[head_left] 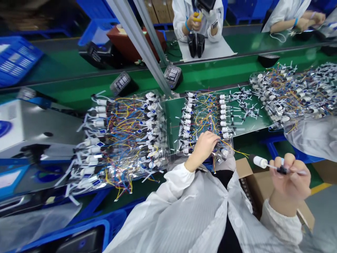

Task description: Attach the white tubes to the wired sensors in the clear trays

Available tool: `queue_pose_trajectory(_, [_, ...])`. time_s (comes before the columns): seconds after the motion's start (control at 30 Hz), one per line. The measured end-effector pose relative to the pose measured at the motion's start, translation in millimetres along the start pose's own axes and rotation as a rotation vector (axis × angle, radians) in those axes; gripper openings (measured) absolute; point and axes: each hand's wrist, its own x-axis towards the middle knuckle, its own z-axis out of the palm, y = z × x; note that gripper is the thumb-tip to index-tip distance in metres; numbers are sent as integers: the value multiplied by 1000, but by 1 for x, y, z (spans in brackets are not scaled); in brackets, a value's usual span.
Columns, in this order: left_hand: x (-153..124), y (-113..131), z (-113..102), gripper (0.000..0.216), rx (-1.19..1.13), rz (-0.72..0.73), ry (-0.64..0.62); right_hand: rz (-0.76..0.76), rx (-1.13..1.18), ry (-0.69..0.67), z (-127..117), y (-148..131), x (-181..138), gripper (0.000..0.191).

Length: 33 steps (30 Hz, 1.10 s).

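My right hand [291,177] is raised at the right, closed on a thin pale tube with a small black fitting [281,170]. From that tube hangs a small white cylinder with a black end [260,162], tilted in the air. Thin yellow wires [237,151] run from the cylinder to my left hand [205,144], whose fingers pinch them over the near edge of the middle bundle. This bundle [204,121] holds white cylinders in two columns with coloured wires between, on clear plastic. My left fingertips are partly hidden by the hand itself.
To the left lies a larger bundle of wired cylinders [126,133]; loose pale tubes [246,102] and a big pile [300,91] are to the right. A metal post [142,45] rises behind. Display devices [173,75] stand beyond. Co-workers sit opposite. An open carton [259,182] is below.
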Motion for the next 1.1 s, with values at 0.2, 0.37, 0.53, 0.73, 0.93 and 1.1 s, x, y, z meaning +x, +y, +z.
queue_pose_trajectory(0.2, [-7, -14, -5, 11, -52, 0, -46, 3, 51, 159, -16, 2, 4, 27])
queue_pose_trajectory(0.37, [-6, -16, -14, 18, -61, -24, -54, 7, 75, 127, -20, 7, 11, 21])
queue_pose_trajectory(0.53, [-3, -13, -19, 21, -90, -41, -66, 13, 60, 44, -16, 10, 12, 14])
queue_pose_trajectory(0.73, [-2, -11, -14, 25, -148, -116, -127, 27, 38, -3, -15, 11, 8, 14])
queue_pose_trajectory(0.93, [-4, -17, -10, 28, -288, -206, -143, 13, -63, -224, -6, 11, 3, 13])
queue_pose_trajectory(1.1, [-5, -16, -15, 31, -225, -149, -196, 77, -237, -377, 3, 21, 5, 4])
